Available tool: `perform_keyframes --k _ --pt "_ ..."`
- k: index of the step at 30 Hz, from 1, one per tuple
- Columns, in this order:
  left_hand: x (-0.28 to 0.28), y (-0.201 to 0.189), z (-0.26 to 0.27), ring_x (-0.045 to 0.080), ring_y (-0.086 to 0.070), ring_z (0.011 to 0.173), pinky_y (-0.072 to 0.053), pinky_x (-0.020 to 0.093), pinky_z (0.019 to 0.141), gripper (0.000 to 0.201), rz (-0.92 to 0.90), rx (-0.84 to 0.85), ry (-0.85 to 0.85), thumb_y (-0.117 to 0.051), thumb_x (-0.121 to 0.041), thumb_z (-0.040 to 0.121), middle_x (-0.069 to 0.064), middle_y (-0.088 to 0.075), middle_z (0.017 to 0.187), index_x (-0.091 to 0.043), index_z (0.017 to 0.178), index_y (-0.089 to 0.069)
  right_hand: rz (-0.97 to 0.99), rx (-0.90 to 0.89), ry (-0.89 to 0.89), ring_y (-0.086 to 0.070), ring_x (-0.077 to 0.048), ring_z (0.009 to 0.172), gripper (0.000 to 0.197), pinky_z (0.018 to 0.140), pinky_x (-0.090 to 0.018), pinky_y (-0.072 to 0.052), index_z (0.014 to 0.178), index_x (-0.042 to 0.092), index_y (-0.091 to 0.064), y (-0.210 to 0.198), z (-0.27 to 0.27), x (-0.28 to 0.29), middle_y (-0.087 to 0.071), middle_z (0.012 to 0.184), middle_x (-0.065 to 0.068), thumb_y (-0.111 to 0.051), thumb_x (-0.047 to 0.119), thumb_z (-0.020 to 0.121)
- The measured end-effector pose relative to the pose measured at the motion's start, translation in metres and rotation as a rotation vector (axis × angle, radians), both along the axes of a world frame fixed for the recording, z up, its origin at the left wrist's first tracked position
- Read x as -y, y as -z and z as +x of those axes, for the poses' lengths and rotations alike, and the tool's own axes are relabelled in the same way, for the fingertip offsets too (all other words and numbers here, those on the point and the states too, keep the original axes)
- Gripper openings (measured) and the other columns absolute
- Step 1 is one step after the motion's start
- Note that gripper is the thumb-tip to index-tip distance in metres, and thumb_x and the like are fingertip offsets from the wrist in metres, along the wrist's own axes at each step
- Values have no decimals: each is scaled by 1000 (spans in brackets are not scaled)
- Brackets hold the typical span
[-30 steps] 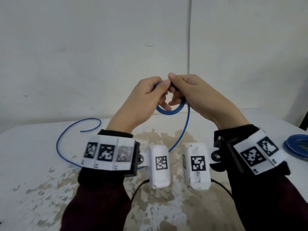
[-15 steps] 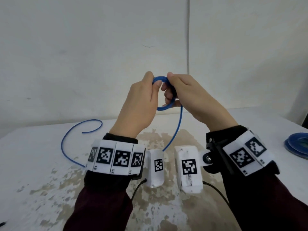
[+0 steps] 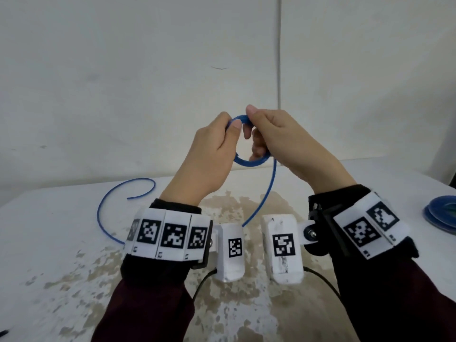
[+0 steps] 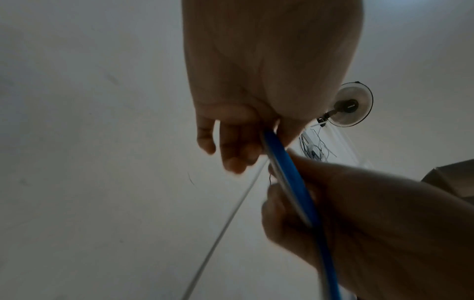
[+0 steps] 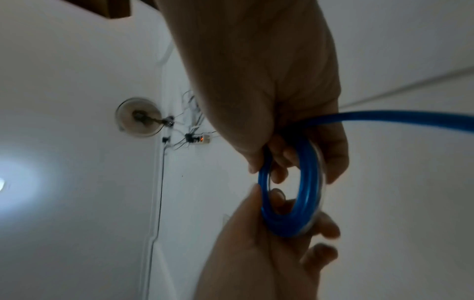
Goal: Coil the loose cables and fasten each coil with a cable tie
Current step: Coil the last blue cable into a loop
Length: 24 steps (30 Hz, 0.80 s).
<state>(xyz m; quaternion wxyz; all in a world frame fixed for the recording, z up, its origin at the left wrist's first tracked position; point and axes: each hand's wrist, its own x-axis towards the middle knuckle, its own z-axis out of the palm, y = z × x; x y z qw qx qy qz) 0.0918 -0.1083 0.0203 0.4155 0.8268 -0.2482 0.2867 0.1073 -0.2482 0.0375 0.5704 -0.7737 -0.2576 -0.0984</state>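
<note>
Both hands are raised above the bench (image 3: 61, 243), working a small coil of blue cable (image 3: 249, 163) between them. The left hand (image 3: 209, 156) pinches the top of the coil between thumb and forefinger, its other fingers curled in behind; the grip looks meant to keep the turns already made from springing apart. The right hand (image 3: 286, 144) holds the opposite side, thumb on top and fingers (image 3: 257, 149) hooked through the ring, so that it can lay the next turn onto the bundle. In the right wrist view the coil (image 5: 292, 194) shows several turns lying side by side, with the fingers of both hands clamped on it.

From under the right hand the free length of cable (image 3: 264, 198) drops to the bench, passes behind the left wrist and curls out to a loose end (image 3: 138, 193) on the left. That slack lies open on the surface, probably so it can be drawn up without snagging.

At the far right edge of the bench lies another blue coil (image 3: 441, 213); whether it is tied cannot be told. No cable tie is visible.

By the look of it the winding is partly done: a fair stretch is still loose, and fastening comes only after that.
</note>
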Motion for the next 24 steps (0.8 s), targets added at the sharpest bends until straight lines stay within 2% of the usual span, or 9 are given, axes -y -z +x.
perform_keyframes --k 2,7,11,13,15,17,20,22,24 --pt "-2 2 0 37 -49 72 -39 42 66 30 57 -43 19 -33 -26 104 26 -53 79 -16 81 -47 -76 44 44 -45 -9 46 43 56 -21 -50 72 10 -52 2 1 -1 -41 51 5 -34 34 103" --pt "-7 1 4 33 -44 61 -36 41 58 31 -56 178 -113 -30 -27 102 16 -48 67 -7 81 -41 214 -176 -231 -54 -15 60 42 79 -34 -56 80 7 -58 1 5 -1 -48 56 3 -31 29 104" --pt "-6 -2 1 17 -39 63 -35 33 61 34 -57 54 8 -32 -23 103 11 -45 72 -1 81 -46 269 -165 -256 -38 -11 50 38 64 -26 -53 76 8 -50 -2 4 6 -30 52 6 -34 28 104" --pt "-6 -3 0 11 -43 64 -38 27 63 32 -18 -30 71 -34 -23 103 4 -48 72 -7 80 -49 199 -121 -205 -33 -11 49 38 57 -24 -47 74 9 -49 -3 4 12 -28 53 7 -35 30 104" --pt "-7 -4 0 20 -51 70 -43 30 70 30 -2 -71 113 -36 -24 102 2 -53 73 -14 79 -52 100 -72 -151 -32 -11 49 39 55 -22 -44 74 10 -50 -3 3 15 -30 52 7 -37 31 103" --pt "-9 -4 0 31 -55 77 -45 42 77 30 -8 -62 101 -38 -22 101 9 -59 73 -13 77 -54 44 -33 -116 -33 -10 47 39 55 -23 -44 73 9 -50 -3 2 13 -32 50 9 -37 31 103" --pt "-12 -5 -1 37 -56 76 -46 50 78 31 -26 -33 67 -42 -25 99 13 -62 75 -15 73 -56 30 4 -71 -34 -10 46 40 55 -23 -45 71 10 -49 -4 1 8 -33 48 9 -38 30 103" --pt "-13 -7 -2 34 -57 73 -46 44 75 32 -27 -19 53 -44 -24 99 8 -63 71 -17 70 -56 24 24 -54 -35 -11 46 40 56 -23 -47 71 10 -50 -4 0 6 -34 48 9 -38 30 103" --pt "-14 -9 -3 23 -57 66 -45 34 70 33 -37 -13 45 -46 -21 99 -2 -61 64 -18 68 -56 20 32 -62 -38 -11 49 39 59 -24 -50 73 9 -51 -3 1 7 -34 49 9 -37 31 103"
